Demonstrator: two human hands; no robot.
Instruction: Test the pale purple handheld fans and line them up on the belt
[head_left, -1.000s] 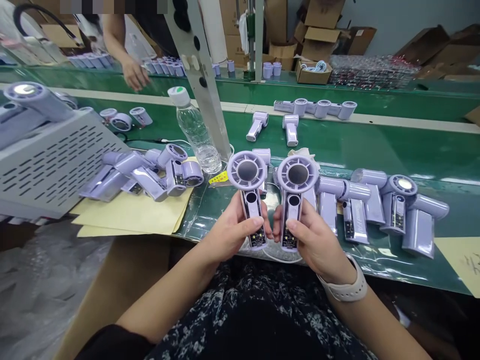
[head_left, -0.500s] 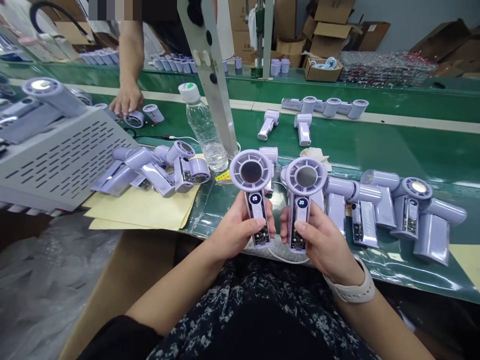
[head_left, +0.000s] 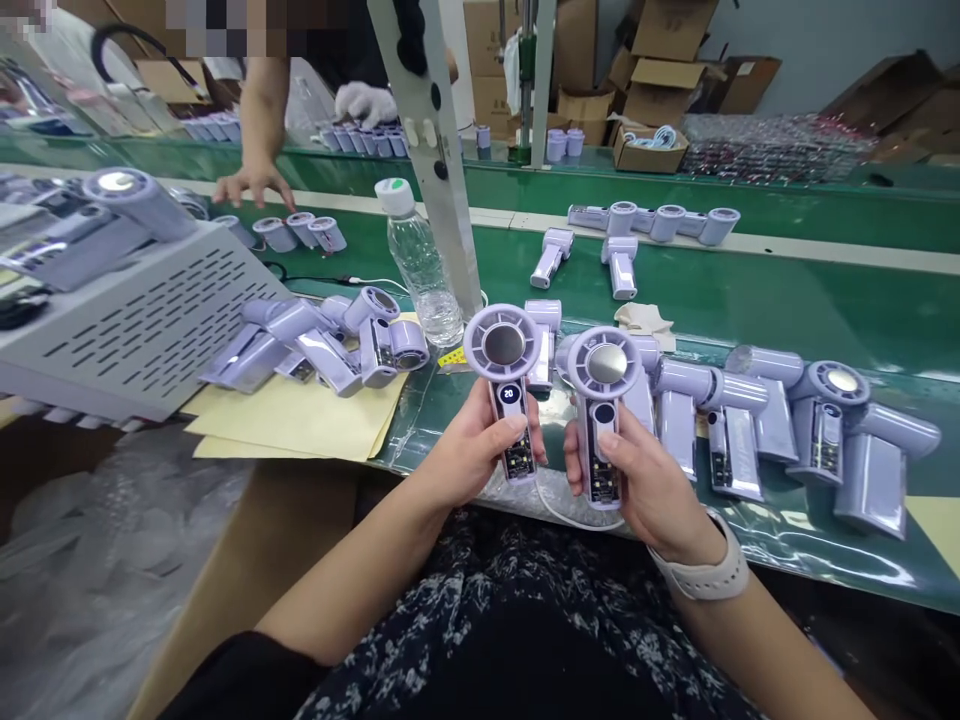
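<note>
My left hand [head_left: 478, 440] is closed around the handle of a lilac handheld fan [head_left: 502, 345], its thumb on the front near the button. That fan's small round display shows 20. In my right hand [head_left: 651, 475] is a second lilac handheld fan [head_left: 606, 362], held upright with the thumb at its button; its display is dark. Both handles lack a front cover, so circuit boards show. Several more lilac fans [head_left: 739, 440] lie to the right of my right hand. Another fan [head_left: 545, 325] stands just behind the two held ones.
On the left, a pile of fans [head_left: 322, 345] lies on yellow paper [head_left: 300, 425] beside a slotted grey metal box [head_left: 150, 330]. A water bottle [head_left: 421, 265] stands by a metal post [head_left: 442, 190]. Across the green bench, a co-worker's hand [head_left: 255, 185] hovers over round fan heads [head_left: 300, 230].
The display on the fan in my right hand has gone from 20 to dark. The co-worker's hand has lifted off a fan head. A gloved hand now shows behind the post.
</note>
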